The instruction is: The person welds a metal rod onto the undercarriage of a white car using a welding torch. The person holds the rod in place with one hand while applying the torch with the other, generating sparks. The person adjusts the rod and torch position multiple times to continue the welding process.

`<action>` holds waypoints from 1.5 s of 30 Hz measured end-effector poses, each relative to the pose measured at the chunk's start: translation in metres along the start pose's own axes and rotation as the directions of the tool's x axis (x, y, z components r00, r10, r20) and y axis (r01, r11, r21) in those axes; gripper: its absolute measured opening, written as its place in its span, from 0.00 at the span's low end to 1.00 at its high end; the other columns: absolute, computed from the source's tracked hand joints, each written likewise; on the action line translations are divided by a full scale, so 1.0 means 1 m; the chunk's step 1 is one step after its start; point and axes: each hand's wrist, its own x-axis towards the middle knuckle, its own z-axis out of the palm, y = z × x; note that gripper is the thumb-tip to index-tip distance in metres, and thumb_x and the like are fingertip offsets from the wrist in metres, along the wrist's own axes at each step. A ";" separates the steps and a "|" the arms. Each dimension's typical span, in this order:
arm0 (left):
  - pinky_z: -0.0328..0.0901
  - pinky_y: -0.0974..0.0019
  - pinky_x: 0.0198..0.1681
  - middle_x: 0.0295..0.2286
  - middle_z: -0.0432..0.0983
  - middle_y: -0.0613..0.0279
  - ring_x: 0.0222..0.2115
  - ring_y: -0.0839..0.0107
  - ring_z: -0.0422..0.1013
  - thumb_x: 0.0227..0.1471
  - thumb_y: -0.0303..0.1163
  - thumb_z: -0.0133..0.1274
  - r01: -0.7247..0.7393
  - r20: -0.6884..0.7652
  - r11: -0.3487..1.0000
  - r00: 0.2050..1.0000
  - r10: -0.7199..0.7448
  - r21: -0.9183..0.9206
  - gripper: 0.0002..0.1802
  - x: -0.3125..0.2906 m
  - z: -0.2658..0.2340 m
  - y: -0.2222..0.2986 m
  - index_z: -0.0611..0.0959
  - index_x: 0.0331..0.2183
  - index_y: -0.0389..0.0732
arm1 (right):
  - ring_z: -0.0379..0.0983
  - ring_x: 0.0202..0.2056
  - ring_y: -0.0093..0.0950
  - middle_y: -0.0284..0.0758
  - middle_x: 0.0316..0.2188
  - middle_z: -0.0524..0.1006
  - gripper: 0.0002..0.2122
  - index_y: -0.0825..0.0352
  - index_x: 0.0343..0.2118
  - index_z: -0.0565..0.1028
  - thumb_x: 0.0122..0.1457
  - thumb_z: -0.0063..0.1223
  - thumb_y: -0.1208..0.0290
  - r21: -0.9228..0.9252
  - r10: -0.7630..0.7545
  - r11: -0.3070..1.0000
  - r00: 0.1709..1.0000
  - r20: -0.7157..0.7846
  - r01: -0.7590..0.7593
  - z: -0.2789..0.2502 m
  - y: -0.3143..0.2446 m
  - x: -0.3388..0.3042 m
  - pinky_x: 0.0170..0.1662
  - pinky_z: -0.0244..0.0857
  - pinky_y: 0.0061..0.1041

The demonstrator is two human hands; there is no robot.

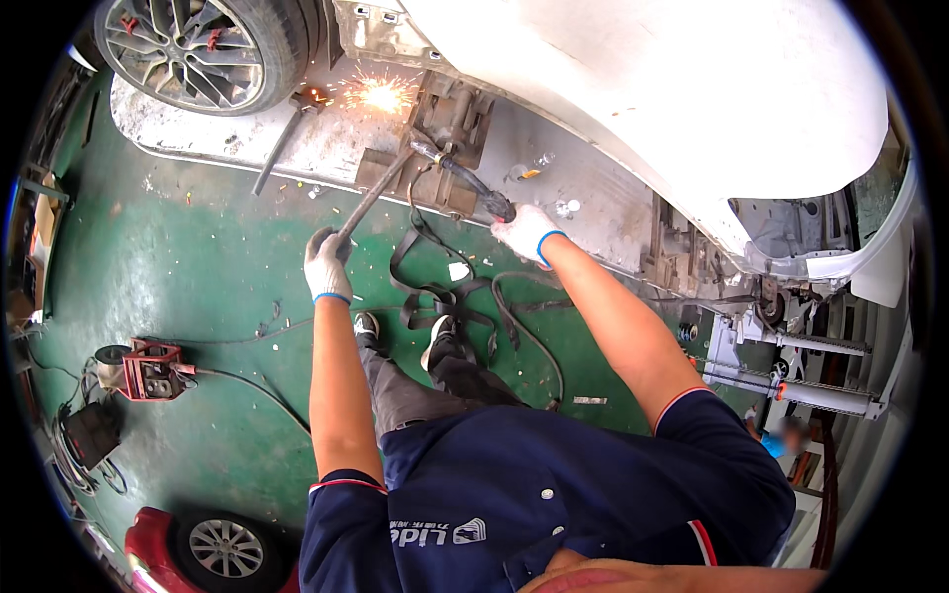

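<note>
My left hand (327, 265), in a white glove with a blue cuff, is closed round the lower end of a long metal bar (376, 192). The bar slants up to the right, its far end beside the torch's front part. My right hand (528, 235), gloved the same way, grips the black handle of a welding torch (463, 176), which points up and left. Bright orange sparks (384, 93) fly just beyond the tools, by rusty metal blocks (455, 114) under the white car body (672, 79). Glare hides the exact spot where they start.
A hammer (282, 146) lies on the pale platform (198, 133) below a car wheel (188, 54). Black straps (425, 287) and a cable (529, 331) cross the green floor near my feet. A red machine (153, 371) stands left; another person (781, 438) is far right.
</note>
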 end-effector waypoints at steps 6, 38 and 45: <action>0.74 0.53 0.49 0.44 0.75 0.51 0.45 0.60 0.74 0.67 0.42 0.55 0.102 -0.097 0.874 0.981 -0.168 -0.476 0.20 -0.009 0.003 -0.007 0.79 0.47 0.33 | 0.81 0.22 0.39 0.49 0.25 0.82 0.26 0.79 0.42 0.80 0.57 0.61 0.53 0.079 -0.069 0.994 0.997 -0.038 0.072 0.007 0.002 0.000 0.31 0.75 0.39; 0.70 0.37 0.57 0.51 0.69 0.42 0.52 0.44 0.73 0.70 0.62 0.39 0.070 -0.119 0.735 0.972 -0.202 -0.674 0.41 -0.044 0.018 0.009 0.71 0.52 0.26 | 0.83 0.34 0.41 0.48 0.32 0.84 0.26 0.70 0.48 0.79 0.54 0.62 0.52 0.087 -0.030 0.996 0.998 -0.058 0.035 0.018 0.014 0.000 0.43 0.75 0.38; 0.68 0.35 0.59 0.51 0.69 0.41 0.54 0.44 0.71 0.70 0.63 0.39 0.069 -0.123 0.722 0.970 -0.210 -0.689 0.41 -0.045 0.020 0.011 0.70 0.52 0.26 | 0.82 0.29 0.39 0.47 0.28 0.83 0.25 0.74 0.39 0.82 0.55 0.61 0.50 0.070 0.016 0.997 1.000 -0.015 -0.014 0.016 0.013 0.007 0.38 0.75 0.38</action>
